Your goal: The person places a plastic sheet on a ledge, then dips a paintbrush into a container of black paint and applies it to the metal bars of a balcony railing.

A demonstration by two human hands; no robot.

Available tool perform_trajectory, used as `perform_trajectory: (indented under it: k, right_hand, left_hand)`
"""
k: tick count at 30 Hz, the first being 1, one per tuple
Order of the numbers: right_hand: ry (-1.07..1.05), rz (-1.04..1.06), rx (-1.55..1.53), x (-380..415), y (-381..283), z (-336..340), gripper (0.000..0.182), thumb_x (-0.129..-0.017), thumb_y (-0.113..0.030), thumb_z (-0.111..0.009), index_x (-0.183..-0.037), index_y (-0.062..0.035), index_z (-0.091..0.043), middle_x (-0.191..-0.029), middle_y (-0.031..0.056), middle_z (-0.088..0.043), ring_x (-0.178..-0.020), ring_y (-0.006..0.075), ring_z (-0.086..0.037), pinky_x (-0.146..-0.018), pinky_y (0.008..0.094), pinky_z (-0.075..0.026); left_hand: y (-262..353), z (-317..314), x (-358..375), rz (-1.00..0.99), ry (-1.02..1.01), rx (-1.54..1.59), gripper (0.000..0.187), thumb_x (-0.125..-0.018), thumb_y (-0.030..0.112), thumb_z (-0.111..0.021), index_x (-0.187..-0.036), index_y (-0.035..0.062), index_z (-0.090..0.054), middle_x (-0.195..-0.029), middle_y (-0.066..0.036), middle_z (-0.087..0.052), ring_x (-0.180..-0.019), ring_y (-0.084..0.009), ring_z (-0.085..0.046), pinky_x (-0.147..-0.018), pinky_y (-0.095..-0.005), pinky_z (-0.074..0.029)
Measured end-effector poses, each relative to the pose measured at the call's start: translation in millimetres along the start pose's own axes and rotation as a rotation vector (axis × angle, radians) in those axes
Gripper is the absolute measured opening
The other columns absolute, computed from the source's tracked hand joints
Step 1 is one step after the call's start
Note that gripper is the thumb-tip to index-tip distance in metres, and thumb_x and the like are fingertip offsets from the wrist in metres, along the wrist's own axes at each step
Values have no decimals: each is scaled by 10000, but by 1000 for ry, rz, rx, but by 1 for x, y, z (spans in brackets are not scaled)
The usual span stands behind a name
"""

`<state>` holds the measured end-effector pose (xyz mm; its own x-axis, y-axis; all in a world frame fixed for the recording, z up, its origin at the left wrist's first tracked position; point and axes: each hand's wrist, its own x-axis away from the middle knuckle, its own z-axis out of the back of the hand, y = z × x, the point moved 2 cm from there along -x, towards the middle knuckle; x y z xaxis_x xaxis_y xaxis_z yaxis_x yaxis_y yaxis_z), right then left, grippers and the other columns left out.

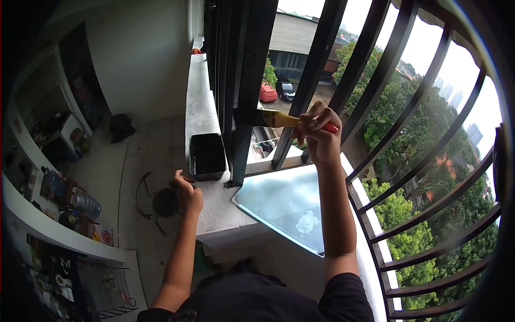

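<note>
While the right hand point(320, 131) is raised in front of the window bars point(306, 91), its grip is clamped around the handle of a paintbrush point(288, 120), thumb and fingers pressed together on the yellow and red part. The brush's long axis runs almost level across the view, pointing leftward from the grip, so its dark bristles meet or overlap the thick black post point(249, 75); dark against dark, actual contact cannot be told. The right hand is the nearer one to this post.

Left of the brush and lower in the view, a black tray point(209, 176) sits on the white ledge point(199, 99), just beside the foot of the post, its longer side running along the ledge. The left hand point(189, 196) is the nearer one to it, with its fingers bent by the tray's near left corner; whether they touch the tray or only the ledge cannot be told, and nothing is seen in that grip. Between the forearms, a pale blue panel point(276, 196) lies beside the ledge, below the bars.
</note>
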<state>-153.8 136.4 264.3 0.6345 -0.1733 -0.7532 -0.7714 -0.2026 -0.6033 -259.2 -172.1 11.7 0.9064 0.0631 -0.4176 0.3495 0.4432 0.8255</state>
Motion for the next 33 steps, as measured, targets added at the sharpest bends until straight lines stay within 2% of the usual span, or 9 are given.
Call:
perform_trajectory:
  k: [4, 10, 12, 15, 17, 19, 21, 27, 33]
  right_hand:
    - [70, 11, 8, -7, -13, 14, 262, -794, 207, -586, -721, -38, -532, -951, 118, -618, -631, 290, -716, -415, 292, -537]
    - [31, 65, -56, -25, -13, -12, 246, -821, 188, -573, -737, -38, -521, -962, 128, -615, -665, 295, -722, -454, 307, -561]
    - [-44, 33, 37, -23, -13, -14, 253, -811, 196, -564, -729, -37, -509, -941, 131, -605, -632, 299, -716, -450, 289, -572]
    - [-12, 45, 41, -28, -22, -3, 257, -804, 200, -563, -730, -39, -507, -919, 122, -599, -603, 299, -710, -439, 273, -575]
    - [-10, 53, 35, -37, -29, 3, 261, -820, 186, -576, -739, -52, -508, -936, 108, -611, -607, 278, -692, -474, 295, -571]
    - [91, 95, -109, -47, -38, -2, 258, -815, 197, -606, -718, -25, -517, -933, 117, -609, -666, 306, -727, -455, 300, -573]
    - [55, 115, -120, -49, -34, -7, 252, -841, 183, -595, -733, -32, -521, -934, 114, -620, -678, 310, -725, -460, 302, -551]
    - [30, -9, -81, -40, -27, 5, 251, -786, 210, -585, -735, -28, -525, -909, 109, -623, -659, 305, -723, -418, 300, -536]
    - [91, 110, -154, -57, -42, -3, 235, -859, 161, -576, -757, -47, -542, -897, 95, -618, -669, 289, -705, -468, 303, -508]
  left_hand:
    - [1, -2, 2, 31, -20, 22, 723, -690, -76, -486, -1382, 39, -309, -1069, -185, -558, -1021, -375, -565, -932, -477, -422]
    - [5, 3, 0, -23, 9, 18, 743, -656, 59, -556, -1361, 34, -323, -931, -164, -588, -886, -390, -618, -841, -471, -477]
    - [8, 4, 1, -8, 4, 28, 738, -658, 58, -557, -1358, 32, -326, -932, -162, -587, -892, -384, -615, -842, -469, -475]
    - [5, 3, -1, -6, 2, 32, 726, -665, 57, -559, -1354, 30, -330, -929, -155, -584, -899, -369, -609, -839, -463, -473]
    - [1, 1, -1, -17, -3, 21, 720, -669, 58, -559, -1352, 30, -331, -925, -151, -582, -901, -361, -605, -836, -461, -472]
    - [3, 2, 0, 17, -10, 20, 712, -678, 59, -562, -1351, 35, -332, -914, -139, -580, -902, -348, -599, -838, -461, -468]
    - [2, 2, 0, 24, -12, 31, 708, -681, 61, -565, -1350, 43, -333, -912, -132, -582, -906, -347, -601, -840, -462, -468]
    - [2, 3, 0, 52, -14, 30, 694, -701, 83, -562, -1355, 79, -330, -906, -108, -591, -883, -352, -617, -830, -469, -476]
    - [7, 4, 1, 108, -38, 40, 682, -709, 94, -557, -1352, 90, -331, -914, -103, -600, -890, -352, -625, -845, -470, -476]
